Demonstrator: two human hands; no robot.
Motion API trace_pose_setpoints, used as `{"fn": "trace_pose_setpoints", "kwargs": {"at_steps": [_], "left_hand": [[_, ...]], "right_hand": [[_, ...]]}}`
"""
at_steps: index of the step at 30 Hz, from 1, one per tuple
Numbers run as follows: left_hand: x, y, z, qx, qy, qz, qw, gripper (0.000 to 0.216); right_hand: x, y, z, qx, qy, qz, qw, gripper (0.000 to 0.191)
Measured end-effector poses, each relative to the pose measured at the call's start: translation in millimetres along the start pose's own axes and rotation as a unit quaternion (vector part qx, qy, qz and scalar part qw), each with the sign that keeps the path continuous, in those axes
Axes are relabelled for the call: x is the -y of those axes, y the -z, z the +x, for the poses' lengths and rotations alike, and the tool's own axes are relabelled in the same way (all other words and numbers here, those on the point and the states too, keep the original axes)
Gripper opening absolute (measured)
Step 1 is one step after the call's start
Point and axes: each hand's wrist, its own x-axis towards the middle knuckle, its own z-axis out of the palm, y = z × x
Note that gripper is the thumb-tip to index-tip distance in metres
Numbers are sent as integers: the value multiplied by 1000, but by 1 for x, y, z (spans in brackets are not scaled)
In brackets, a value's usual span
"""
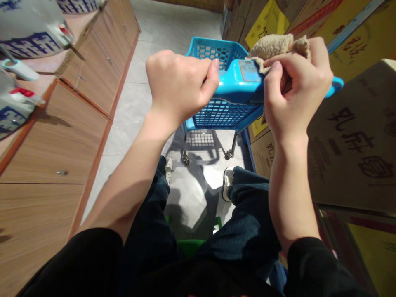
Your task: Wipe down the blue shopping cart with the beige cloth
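A blue plastic shopping cart (227, 112) stands in front of my knees, its handle (243, 84) toward me. My left hand (181, 82) is closed round the left part of the handle, which its fingers hide. A tan, rough-textured cloth (270, 46) is bunched in my right hand (298, 88), against the right part of the handle. The thumb and fingers of that hand pinch the cloth, and some of it is hidden behind them. On top of the handle's middle sits a worn rectangular label (251, 71).
Wooden cabinets (46, 144) run along the left, with white jugs (29, 35) on their top. Stacked cardboard boxes (355, 136) stand close on the right, some bearing yellow signs (267, 24). A bit of green seat (190, 246) shows between my legs above the grey tiled floor (133, 99).
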Motion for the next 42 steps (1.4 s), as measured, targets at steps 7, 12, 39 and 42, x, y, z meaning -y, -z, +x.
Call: {"fn": "trace_pose_setpoints", "kwargs": {"at_steps": [7,12,39,42], "left_hand": [[-4,2,0,24,22,61,998,56],[0,-1,-1,-20,-6,37,999,49],[1,-1,-1,-26,-16,31,999,48],[0,-1,-1,-30,-16,25,999,47]], "right_hand": [[-2,-2,-3,-20,1,21,1000,53],[-5,-2,-3,-2,8,19,1000,55],[3,-9,-4,-62,8,-28,998,49],[3,-7,-1,-61,21,-51,997,50]]}}
